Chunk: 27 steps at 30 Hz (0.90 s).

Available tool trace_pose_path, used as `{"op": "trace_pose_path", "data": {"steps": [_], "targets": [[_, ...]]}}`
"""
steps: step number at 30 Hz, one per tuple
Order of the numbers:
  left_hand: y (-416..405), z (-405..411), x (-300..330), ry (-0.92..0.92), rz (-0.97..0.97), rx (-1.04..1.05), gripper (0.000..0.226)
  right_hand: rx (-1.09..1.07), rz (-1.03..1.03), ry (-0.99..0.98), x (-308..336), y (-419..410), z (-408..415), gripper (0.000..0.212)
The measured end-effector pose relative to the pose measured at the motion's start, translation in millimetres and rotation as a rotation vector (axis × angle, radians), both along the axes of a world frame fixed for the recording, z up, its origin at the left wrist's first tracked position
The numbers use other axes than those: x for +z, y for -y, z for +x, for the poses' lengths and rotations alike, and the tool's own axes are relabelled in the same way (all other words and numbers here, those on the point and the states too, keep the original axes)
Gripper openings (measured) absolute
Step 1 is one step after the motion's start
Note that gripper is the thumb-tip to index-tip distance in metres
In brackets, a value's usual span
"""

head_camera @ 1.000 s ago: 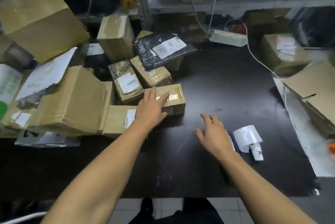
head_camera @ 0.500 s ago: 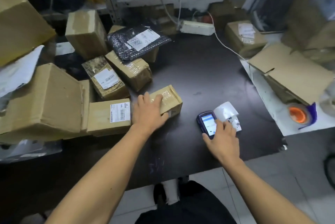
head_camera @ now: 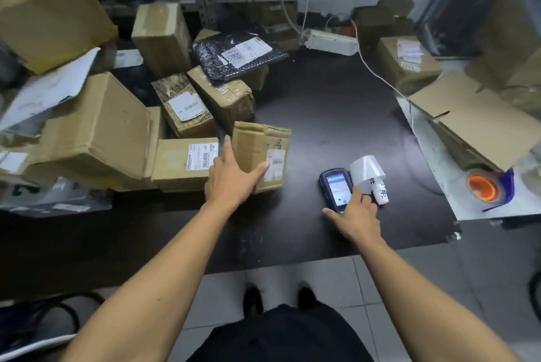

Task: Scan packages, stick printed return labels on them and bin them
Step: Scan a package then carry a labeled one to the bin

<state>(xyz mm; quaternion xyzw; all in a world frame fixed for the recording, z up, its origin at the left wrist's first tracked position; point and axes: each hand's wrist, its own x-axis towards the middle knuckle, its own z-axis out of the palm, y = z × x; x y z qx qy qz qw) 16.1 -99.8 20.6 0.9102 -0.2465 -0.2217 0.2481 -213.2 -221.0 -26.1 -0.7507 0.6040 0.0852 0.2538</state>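
A small cardboard box (head_camera: 257, 145) stands tipped up on the black table (head_camera: 336, 115), its barcode label (head_camera: 275, 162) facing me. My left hand (head_camera: 231, 180) grips its near left corner, thumb across the front and index finger up along the left side. Right of it lies a blue handheld scanner (head_camera: 335, 186) with a lit screen. A white printed label (head_camera: 367, 170) curls out of the scanner's right side. My right hand (head_camera: 355, 216) holds the scanner's lower end, thumb on its left and fingers over its right edge.
Several taped boxes (head_camera: 181, 162) and a black poly mailer (head_camera: 237, 52) are piled at the left and back. A flattened carton (head_camera: 474, 118) and an orange tape dispenser (head_camera: 483, 189) lie on the white side table at the right. A power strip (head_camera: 330, 38) and its cable run along the back.
My left hand has tipped the small box up from flat, so its label faces me. My right hand has moved onto the scanner and taken hold of it.
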Motion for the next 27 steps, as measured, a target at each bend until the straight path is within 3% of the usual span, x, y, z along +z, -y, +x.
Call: {"op": "trace_pose_path", "data": {"steps": [4, 8, 11, 14, 16, 19, 27], "targets": [[2.7, -5.6, -7.2, -0.394, -0.456, 0.273, 0.109, -0.037, 0.055, 0.054, -2.3, 9.5, -0.2, 0.087], [8.4, -16.7, -23.0, -0.608, -0.591, 0.411, 0.115, -0.045, 0.133, 0.192, 2.4, 13.0, -7.4, 0.081], [11.0, -27.9, -27.0, -0.609, -0.567, 0.412, 0.121, 0.011, 0.182, 0.303, 14.0, 14.0, -15.2, 0.088], [13.0, -40.3, -21.1, -0.548, -0.510, 0.374, 0.107, 0.164, 0.180, 0.361, 33.3, 17.1, -20.3, 0.087], [13.6, -44.4, -28.2, -0.519, -0.481, 0.348, 0.095, 0.266, 0.181, 0.344, 49.0, 19.7, -20.6, 0.085], [11.4, -46.3, -37.0, -0.501, -0.463, 0.338, 0.094, 0.382, 0.125, 0.261, 67.2, 23.6, -18.5, 0.088], [7.7, -51.1, -45.0, -0.538, -0.482, 0.363, 0.092, 0.415, 0.103, 0.154, 87.6, 30.0, -22.2, 0.083]]}}
